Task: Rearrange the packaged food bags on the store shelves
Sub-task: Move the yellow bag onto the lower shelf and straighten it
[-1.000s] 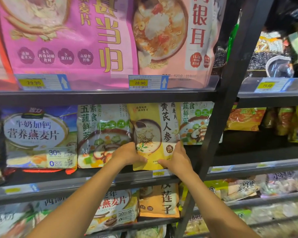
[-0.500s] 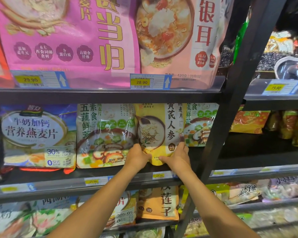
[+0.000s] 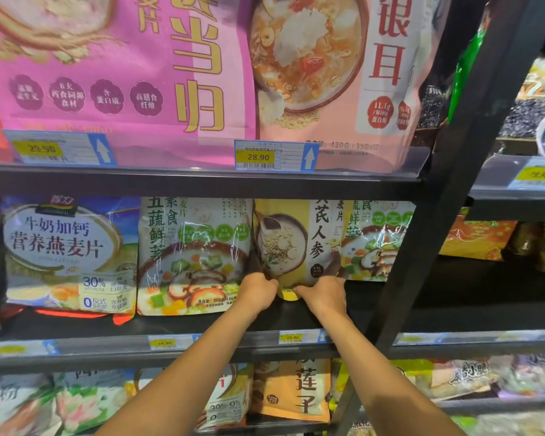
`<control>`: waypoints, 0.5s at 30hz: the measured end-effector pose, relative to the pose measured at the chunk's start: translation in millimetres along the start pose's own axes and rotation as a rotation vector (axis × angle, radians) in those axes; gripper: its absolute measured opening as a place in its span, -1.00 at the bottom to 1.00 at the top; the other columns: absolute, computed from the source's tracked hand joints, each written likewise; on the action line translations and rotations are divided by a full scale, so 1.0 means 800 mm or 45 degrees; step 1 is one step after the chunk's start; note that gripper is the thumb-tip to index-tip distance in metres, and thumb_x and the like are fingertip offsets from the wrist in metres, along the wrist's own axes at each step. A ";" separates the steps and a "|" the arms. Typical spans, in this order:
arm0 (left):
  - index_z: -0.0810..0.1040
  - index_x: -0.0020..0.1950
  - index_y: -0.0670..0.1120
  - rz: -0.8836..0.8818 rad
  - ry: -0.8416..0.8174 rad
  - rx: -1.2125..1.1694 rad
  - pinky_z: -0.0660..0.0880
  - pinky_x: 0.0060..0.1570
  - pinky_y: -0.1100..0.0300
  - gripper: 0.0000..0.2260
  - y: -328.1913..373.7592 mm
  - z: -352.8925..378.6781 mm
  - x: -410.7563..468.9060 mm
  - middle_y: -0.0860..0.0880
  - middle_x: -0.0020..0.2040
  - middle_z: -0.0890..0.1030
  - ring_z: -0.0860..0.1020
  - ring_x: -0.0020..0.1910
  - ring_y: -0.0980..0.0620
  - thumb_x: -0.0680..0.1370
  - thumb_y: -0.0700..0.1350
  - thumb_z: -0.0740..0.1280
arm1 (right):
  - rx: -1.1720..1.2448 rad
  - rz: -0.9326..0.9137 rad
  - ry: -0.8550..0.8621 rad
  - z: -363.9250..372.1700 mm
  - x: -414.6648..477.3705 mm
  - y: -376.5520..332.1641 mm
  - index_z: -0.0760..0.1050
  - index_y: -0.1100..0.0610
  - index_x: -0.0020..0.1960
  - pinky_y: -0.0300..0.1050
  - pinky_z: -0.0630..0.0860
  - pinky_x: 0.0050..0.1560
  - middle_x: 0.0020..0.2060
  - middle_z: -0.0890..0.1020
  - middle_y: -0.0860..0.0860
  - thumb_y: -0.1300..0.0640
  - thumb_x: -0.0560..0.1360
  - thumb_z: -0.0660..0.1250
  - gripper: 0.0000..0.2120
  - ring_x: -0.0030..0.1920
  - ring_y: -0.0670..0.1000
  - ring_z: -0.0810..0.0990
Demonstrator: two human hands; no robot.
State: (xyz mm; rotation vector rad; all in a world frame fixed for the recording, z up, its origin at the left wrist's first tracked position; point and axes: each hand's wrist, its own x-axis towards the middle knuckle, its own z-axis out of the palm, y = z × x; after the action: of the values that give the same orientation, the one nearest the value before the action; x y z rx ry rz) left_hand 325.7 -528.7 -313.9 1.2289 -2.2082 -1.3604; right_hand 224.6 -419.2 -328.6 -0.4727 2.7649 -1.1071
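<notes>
Both hands are on the yellow oatmeal bag (image 3: 291, 240), down at its bottom edge. The left hand (image 3: 260, 291) grips the lower left corner, the right hand (image 3: 323, 298) the lower right, fingers curled round the pouch so only a sliver of yellow shows between the knuckles. The bag stands upright on the middle shelf (image 3: 422, 309), well back from the front lip, wedged between two vegetable oatmeal bags: the left one (image 3: 195, 256) touches or slightly overlaps its edge, and the right one (image 3: 378, 240) sits partly behind it. Its top runs up under the shelf above.

This looks like the seating step: the bag is in its slot and being squared up. The base seems to rest on the shelf, though the hands hide the contact, so I can't say for sure. Next calls for settling the bottom flat, checking that the pouch faces front over its price tag (image 3: 291, 337), then letting go gently so the soft bag doesn't slump onto its neighbours.
</notes>
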 end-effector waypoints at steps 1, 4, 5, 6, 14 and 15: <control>0.61 0.24 -0.29 -0.009 0.001 -0.025 0.52 0.11 0.06 -0.66 -0.001 0.000 0.001 -0.25 0.18 0.65 0.60 0.18 -0.24 0.62 -0.06 0.32 | -0.018 0.005 -0.001 -0.002 -0.001 -0.001 0.01 0.05 0.65 0.07 0.57 0.29 0.48 0.25 0.18 -0.16 0.28 0.65 0.17 0.30 0.23 0.51; 0.62 0.14 -0.28 -0.009 0.033 -0.147 0.54 0.07 0.05 -0.73 -0.002 0.005 -0.005 -0.25 0.08 0.67 0.62 0.11 -0.24 0.60 -0.08 0.35 | -0.033 0.020 -0.064 -0.006 -0.001 0.001 0.23 0.19 0.57 0.06 0.55 0.29 0.40 0.33 0.24 -0.12 0.38 0.60 -0.06 0.31 0.26 0.51; 0.60 0.11 -0.26 0.009 0.045 -0.171 0.56 0.08 0.03 -0.76 -0.002 0.007 -0.009 -0.22 0.05 0.67 0.62 0.07 -0.21 0.59 -0.09 0.36 | -0.047 0.034 -0.091 -0.006 -0.001 0.001 0.33 0.22 0.52 0.06 0.56 0.28 0.37 0.37 0.24 -0.13 0.40 0.59 -0.15 0.30 0.27 0.52; 0.57 0.11 -0.23 0.019 0.052 -0.184 0.57 0.07 0.02 -0.79 -0.002 0.009 -0.014 -0.18 0.03 0.65 0.61 0.03 -0.16 0.59 -0.10 0.36 | -0.052 0.044 -0.109 -0.007 -0.001 0.002 0.40 0.24 0.47 0.06 0.57 0.26 0.34 0.39 0.24 -0.14 0.41 0.58 -0.20 0.28 0.26 0.53; 0.41 0.19 -0.21 -0.006 0.007 -0.494 0.48 -0.01 0.09 -0.79 0.007 0.011 -0.035 -0.11 0.00 0.52 0.53 0.04 -0.08 0.58 -0.23 0.32 | 0.078 -0.013 -0.158 -0.021 -0.019 0.005 0.32 0.21 0.45 0.05 0.51 0.35 0.42 0.31 0.15 -0.13 0.42 0.57 -0.22 0.35 0.22 0.49; 0.41 0.19 -0.20 -0.009 -0.002 -0.518 0.50 0.01 0.08 -0.78 0.008 0.011 -0.035 -0.12 0.02 0.53 0.53 0.05 -0.10 0.57 -0.24 0.32 | 0.060 -0.024 -0.168 -0.022 -0.024 0.004 0.31 0.20 0.44 0.07 0.52 0.34 0.42 0.29 0.13 -0.13 0.44 0.55 -0.25 0.35 0.21 0.50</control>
State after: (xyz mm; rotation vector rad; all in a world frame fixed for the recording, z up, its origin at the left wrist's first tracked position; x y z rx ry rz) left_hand 334.0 -500.2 -308.2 1.0822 -1.8028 -1.7035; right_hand 237.9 -399.1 -318.0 -0.5460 2.6209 -1.0999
